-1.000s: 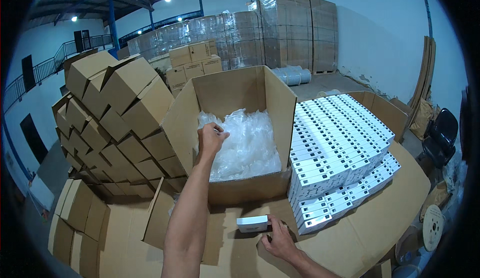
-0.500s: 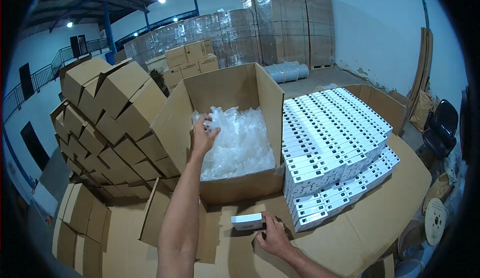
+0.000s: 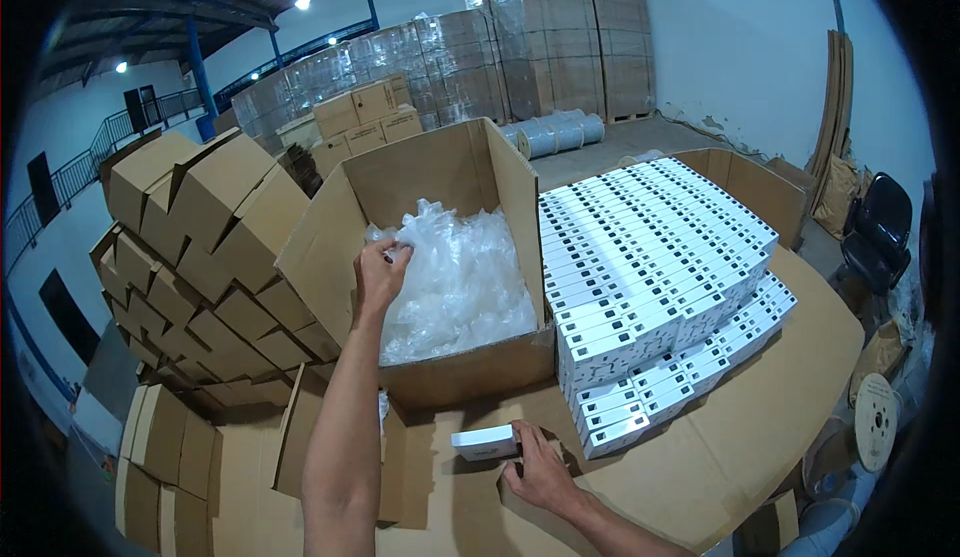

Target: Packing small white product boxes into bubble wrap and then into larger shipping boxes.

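Observation:
My left hand [image 3: 378,275] reaches over the left side of a large open carton [image 3: 455,375]. Its fingers are pinched on a clear plastic bag [image 3: 379,234] at the edge of a heap of crumpled clear bags [image 3: 455,287] filling the carton. On the cardboard-covered table, my right hand [image 3: 538,469] grips the right end of a small flat white box [image 3: 484,444]. Right of the carton stands a tiered stack of white boxes [image 3: 640,257], each with a dark square on its end. My left forearm passes over a smaller open carton [image 3: 405,457] and hides part of it.
Brown cartons [image 3: 215,247] are piled high on the left, with more cartons [image 3: 165,457] at the table's near left. Behind are wrapped pallets [image 3: 560,47] and a wrapped roll [image 3: 560,135]. A black chair [image 3: 880,232] and a cable spool [image 3: 875,422] stand at the right.
My left fingers have closed in on the plastic at the heap's left edge. My right hand keeps its hold on the white box. The whole view has shifted slightly.

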Motion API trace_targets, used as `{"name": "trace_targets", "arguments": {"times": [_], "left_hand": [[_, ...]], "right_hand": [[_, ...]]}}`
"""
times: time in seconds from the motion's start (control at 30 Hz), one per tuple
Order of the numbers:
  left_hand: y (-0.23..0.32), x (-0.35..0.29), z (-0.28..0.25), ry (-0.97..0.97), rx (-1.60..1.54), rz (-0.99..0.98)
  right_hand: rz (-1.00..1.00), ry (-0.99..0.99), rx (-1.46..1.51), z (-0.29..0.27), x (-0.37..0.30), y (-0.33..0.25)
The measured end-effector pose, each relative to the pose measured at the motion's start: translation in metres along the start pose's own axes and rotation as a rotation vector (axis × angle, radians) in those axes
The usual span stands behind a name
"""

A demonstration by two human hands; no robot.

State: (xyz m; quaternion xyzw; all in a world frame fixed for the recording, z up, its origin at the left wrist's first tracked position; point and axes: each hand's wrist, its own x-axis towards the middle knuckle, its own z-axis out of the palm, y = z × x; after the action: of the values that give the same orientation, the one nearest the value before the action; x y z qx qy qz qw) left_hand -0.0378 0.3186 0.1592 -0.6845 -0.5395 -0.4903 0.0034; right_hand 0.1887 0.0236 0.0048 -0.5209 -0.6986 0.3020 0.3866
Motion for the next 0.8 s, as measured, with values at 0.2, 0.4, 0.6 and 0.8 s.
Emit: {"name": "trace_targets", "arguments": {"times": [0.2,0.4,0.6,0.8], "left_hand": [[0.009,0.003,-0.006,-0.052,-0.100,-0.063],[-0.005,0.009,-0.003,-0.026,-0.006,-0.035],[-0.010,0.010,-0.001,0.227,0.047,0.206],[-0.006,0.014,-0.004,-0.080,-0.049,-0.040]], "right_hand": [[-0.018,-0.016,0.011,0.001,0.001,0.001],[-0.040,0.022,-0.001,0.003,0.001,0.000],[-0.026,-0.001,0.003,0.002,0.001,0.000],[-0.047,0.023,-0.026,0.006,0.001,0.007]]}}
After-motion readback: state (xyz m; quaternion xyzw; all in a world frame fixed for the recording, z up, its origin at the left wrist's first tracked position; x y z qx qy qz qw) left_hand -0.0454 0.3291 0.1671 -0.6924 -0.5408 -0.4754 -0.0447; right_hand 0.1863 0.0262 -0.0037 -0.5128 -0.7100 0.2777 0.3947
